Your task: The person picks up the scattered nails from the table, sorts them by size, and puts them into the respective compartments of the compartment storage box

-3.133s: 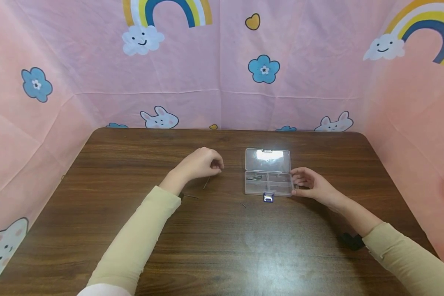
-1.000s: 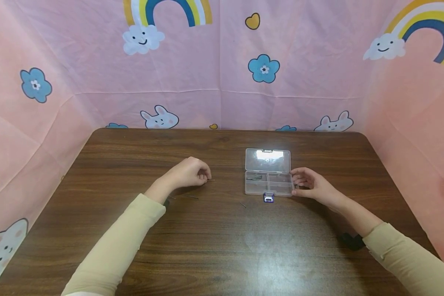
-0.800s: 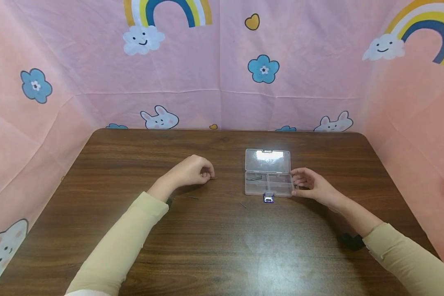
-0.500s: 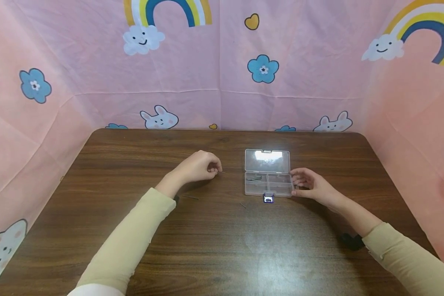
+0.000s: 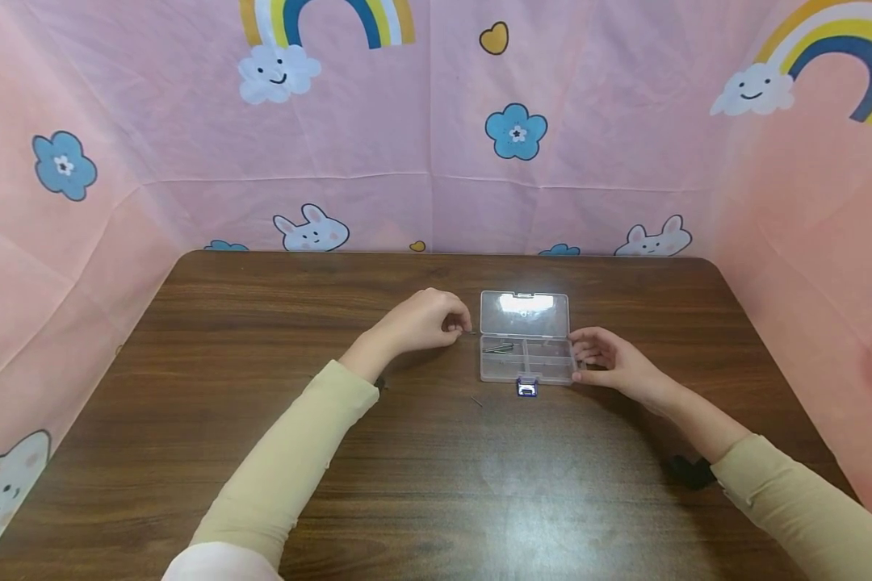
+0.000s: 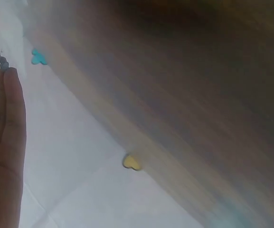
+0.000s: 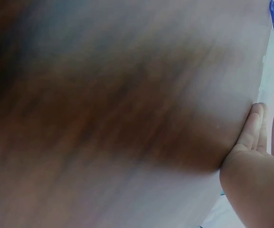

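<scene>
Left hand (image 5: 425, 319) pinches what seems a screw (image 6: 3, 63) beside the box (image 5: 550, 371); right hand (image 5: 618, 365), fingers parted, touches its end. Loading seems underway, next calling for careful lowering.

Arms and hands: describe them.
The left sleeve and right sleeve are plain, pale yellow-green, ending short of the hands. Whitish cloth borders the left one. A dark object shows beside the right one. The left hand and right hand wear no gloves.
</scene>
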{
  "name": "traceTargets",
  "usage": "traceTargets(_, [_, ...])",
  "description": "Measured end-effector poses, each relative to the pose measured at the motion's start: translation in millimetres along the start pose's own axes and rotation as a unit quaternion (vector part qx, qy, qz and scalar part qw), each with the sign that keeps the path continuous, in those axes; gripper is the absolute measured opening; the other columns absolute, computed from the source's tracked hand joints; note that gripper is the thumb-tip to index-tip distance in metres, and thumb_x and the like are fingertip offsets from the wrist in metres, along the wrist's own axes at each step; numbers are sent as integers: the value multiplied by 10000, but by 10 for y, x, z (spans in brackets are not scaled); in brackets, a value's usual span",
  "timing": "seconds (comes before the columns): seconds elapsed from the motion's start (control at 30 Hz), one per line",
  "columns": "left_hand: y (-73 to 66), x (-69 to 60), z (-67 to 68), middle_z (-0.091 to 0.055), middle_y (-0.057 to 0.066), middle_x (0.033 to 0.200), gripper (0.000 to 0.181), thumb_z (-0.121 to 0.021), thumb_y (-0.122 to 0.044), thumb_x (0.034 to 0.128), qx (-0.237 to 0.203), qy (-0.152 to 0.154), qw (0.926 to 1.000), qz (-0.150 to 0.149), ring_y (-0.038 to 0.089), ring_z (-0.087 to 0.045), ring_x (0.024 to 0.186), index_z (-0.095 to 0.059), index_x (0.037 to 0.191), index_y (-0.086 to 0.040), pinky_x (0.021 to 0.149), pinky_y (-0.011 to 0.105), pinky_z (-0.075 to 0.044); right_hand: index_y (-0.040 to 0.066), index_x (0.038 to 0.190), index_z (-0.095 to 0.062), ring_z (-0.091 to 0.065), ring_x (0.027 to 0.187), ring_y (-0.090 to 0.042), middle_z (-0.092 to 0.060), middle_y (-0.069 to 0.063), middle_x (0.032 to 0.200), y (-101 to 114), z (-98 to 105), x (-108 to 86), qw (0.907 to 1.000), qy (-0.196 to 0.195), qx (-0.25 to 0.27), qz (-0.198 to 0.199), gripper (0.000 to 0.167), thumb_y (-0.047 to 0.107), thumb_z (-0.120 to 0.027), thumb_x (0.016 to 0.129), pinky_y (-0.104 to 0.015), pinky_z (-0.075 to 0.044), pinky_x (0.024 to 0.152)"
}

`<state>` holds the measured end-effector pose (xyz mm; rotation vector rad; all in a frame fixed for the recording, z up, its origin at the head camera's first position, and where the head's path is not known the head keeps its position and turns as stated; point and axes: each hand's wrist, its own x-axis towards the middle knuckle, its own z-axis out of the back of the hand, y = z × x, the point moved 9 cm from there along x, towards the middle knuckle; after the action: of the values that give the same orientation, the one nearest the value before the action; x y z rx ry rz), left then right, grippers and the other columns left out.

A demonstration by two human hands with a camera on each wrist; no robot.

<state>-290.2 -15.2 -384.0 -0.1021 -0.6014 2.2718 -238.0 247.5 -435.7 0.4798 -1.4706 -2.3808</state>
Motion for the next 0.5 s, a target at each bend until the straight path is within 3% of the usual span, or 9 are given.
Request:
traceTargets(0.3, [-255, 199, -88, -785, 16, 978, 183, -680, 12, 923, 59, 56, 9998, -173, 122, -627, 845, -815, 989, -92, 798, 265, -538, -68, 1465, -476, -591, 1106, -47, -568, -272, 1339, 5, 7, -3, 10000, -9, 8, 58, 575, 20, -747, 966, -117, -479, 980])
traceTargets(0.5, [-350, 285, -186, -800, 6, 1034, 199, -687, 6, 947, -65, 180, 9997, -176, 118, -646, 883, -824, 1040, -103, 826, 266, -553, -65, 1464, -478, -588, 1109, -54, -566, -269, 1344, -2, 3, -2, 10000, -8, -4, 52, 573, 26, -748, 967, -114, -475, 980])
